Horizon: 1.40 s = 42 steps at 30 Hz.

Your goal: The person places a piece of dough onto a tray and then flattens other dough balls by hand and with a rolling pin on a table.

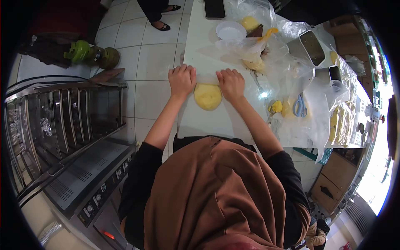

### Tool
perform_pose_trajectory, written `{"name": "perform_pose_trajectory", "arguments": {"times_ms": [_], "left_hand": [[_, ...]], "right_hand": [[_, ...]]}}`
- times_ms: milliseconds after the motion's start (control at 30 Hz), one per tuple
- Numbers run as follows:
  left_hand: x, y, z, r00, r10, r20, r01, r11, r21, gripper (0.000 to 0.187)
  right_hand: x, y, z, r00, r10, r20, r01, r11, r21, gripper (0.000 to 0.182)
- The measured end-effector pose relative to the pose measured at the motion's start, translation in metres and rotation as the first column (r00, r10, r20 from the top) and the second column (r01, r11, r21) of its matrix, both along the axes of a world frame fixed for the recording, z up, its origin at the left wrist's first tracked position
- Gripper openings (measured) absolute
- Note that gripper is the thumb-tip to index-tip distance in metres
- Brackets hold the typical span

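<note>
A flattened round of yellow dough point(208, 98) lies on the white table in front of me. Across its far edge runs a pale rolling pin point(206, 78), hard to make out against the tabletop. My left hand point(182, 80) is curled over the pin's left end, and my right hand point(231, 84) is curled over its right end. Both sets of fingers are bent and closed. The ends of the pin are hidden under my hands.
Plastic bags point(266, 46), a white fluted dish point(231, 31), a phone point(214, 9), metal tins point(307, 49) and blue-handled scissors point(299, 106) crowd the table's right and far side. A metal rack point(66, 121) stands left. Another person's feet point(162, 26) show beyond the table.
</note>
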<state>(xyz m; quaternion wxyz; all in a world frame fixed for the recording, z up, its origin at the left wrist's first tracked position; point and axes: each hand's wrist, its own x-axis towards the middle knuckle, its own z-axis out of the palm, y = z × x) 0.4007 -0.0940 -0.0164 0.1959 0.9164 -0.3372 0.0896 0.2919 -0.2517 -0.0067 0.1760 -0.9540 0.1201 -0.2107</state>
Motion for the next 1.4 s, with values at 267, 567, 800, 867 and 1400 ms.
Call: {"name": "perform_pose_trajectory", "arguments": {"times_ms": [267, 567, 800, 867, 1400], "left_hand": [[-0.026, 0.016, 0.028, 0.991, -0.105, -0.083, 0.101, 0.994, -0.048, 0.022], [-0.022, -0.001, 0.036, 0.990, 0.138, 0.010, -0.138, 0.990, -0.020, 0.044], [-0.058, 0.018, 0.013, 0.993, 0.112, -0.041, -0.104, 0.980, 0.168, 0.060], [-0.087, 0.038, 0.013, 0.999, 0.051, 0.013, -0.052, 0.985, 0.164, 0.060], [-0.171, 0.180, -0.022, 0.998, 0.051, 0.033, -0.042, 0.973, -0.228, 0.035]], "right_hand": [[-0.037, 0.006, 0.019, 0.991, -0.023, -0.129, 0.028, 0.999, 0.043, 0.027], [-0.017, 0.004, 0.008, 0.995, -0.101, -0.023, 0.099, 0.991, -0.085, 0.026], [-0.062, 0.038, 0.003, 0.973, -0.118, -0.201, 0.096, 0.989, -0.114, 0.050], [-0.091, 0.055, 0.011, 0.977, -0.066, -0.201, 0.052, 0.996, -0.075, 0.054], [-0.026, 0.060, 0.019, 0.948, 0.166, -0.272, -0.119, 0.976, 0.180, 0.052]]}}
